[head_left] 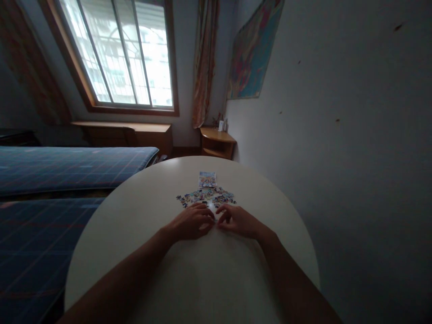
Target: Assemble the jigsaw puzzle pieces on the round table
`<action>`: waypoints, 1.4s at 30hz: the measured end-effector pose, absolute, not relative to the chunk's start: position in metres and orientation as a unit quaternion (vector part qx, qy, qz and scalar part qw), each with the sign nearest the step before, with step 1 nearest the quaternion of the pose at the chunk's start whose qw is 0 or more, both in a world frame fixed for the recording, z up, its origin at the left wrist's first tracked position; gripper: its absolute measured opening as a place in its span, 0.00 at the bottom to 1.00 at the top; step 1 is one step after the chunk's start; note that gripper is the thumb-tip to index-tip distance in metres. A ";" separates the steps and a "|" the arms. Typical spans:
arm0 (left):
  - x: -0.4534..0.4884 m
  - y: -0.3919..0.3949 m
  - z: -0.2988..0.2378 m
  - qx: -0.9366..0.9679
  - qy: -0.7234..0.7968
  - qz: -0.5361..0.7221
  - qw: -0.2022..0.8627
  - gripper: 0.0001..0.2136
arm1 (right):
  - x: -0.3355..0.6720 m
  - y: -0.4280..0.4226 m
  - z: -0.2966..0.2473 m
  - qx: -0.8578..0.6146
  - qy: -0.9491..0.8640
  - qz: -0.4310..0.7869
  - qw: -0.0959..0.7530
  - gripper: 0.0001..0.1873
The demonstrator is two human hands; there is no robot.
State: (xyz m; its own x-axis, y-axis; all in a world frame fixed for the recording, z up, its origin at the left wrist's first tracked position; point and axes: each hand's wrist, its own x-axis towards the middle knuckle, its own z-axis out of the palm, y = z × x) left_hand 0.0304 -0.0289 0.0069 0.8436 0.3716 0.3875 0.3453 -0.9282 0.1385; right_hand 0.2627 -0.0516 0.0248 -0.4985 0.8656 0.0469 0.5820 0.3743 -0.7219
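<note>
While the loose heap of small, multicoloured, jigsaw-like pieces (221, 198) is spreading wider side to side than front to back, it's lying just beyond the fingertips!

Neither hand is sitting clearly nearer: the left hand (193, 222) is resting curled at the heap's near side, the right hand (241, 220) is facing it, fingers bent narrow; whether either is holding a piece, I can't tell. Behind the heap, a rectangular, colourfully printed card (207, 179) is lying on the round white table (135, 216).

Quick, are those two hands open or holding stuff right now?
Left hand: fingers curled; too small to tell if it holds anything.
Right hand: fingers bent; can't tell if it holds anything either.
</note>
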 end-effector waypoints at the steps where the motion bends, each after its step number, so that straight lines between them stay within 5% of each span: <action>1: 0.031 -0.029 0.007 0.960 0.185 0.207 0.035 0.07 | 0.269 -0.048 0.025 -0.485 -0.795 0.289 0.222 0.16; 8: 0.032 -0.026 0.001 0.957 0.190 0.216 0.043 0.05 | 0.307 -0.026 0.012 -0.626 -0.719 0.159 0.255 0.12; 28: 0.026 -0.011 -0.010 0.939 0.217 0.245 0.100 0.13 | 0.298 -0.027 0.006 -0.620 -0.741 0.119 0.227 0.09; 36: 0.023 -0.005 -0.016 0.935 0.231 0.253 0.096 0.14 | 0.301 -0.007 -0.009 -0.638 -0.736 0.057 0.220 0.22; 42: 0.024 -0.006 -0.016 0.932 0.244 0.254 0.091 0.13 | 0.298 -0.003 -0.015 -0.640 -0.742 0.035 0.197 0.21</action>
State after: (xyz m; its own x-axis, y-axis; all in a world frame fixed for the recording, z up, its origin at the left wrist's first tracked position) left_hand 0.0238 -0.0055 -0.0165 0.7519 0.5005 0.4292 0.4083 -0.8646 0.2929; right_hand 0.2984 -0.0028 -0.0146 -0.1035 0.9633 0.2478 0.9360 0.1786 -0.3032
